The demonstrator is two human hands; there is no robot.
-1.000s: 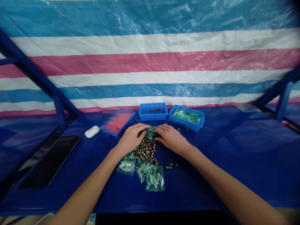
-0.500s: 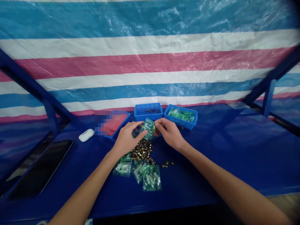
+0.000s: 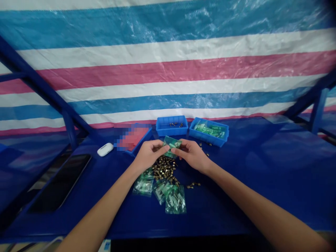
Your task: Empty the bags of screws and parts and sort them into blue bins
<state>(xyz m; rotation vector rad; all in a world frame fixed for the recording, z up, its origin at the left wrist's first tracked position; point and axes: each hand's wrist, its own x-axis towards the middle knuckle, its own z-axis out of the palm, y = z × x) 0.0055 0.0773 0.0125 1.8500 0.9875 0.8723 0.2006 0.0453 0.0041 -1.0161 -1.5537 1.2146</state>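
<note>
A small clear plastic bag with green and white pieces inside [image 3: 172,142] is held up between both hands. My left hand [image 3: 150,153] pinches its left side, thumb in front. On the right side, my right hand [image 3: 193,154] grips it with thumb and fingers. Just below the hands lies a heap of brass-coloured screws [image 3: 165,169]. Nearer to me, several filled bags of the same sort [image 3: 175,200] rest on the blue table [image 3: 223,210]. A few loose screws [image 3: 193,185] lie right of the heap.
Behind the hands stand a blue bin with a few screws [image 3: 172,131] and a blue bin of green-and-white bags [image 3: 210,139]. A blue bin with red sheets [image 3: 141,143] sits to the left, near a white earbud case [image 3: 105,149] and a black phone [image 3: 60,183].
My left hand's fingers have closed onto the bag, and both thumbs now meet near its middle. The bag has tipped flatter. The whole view has shifted slightly.
</note>
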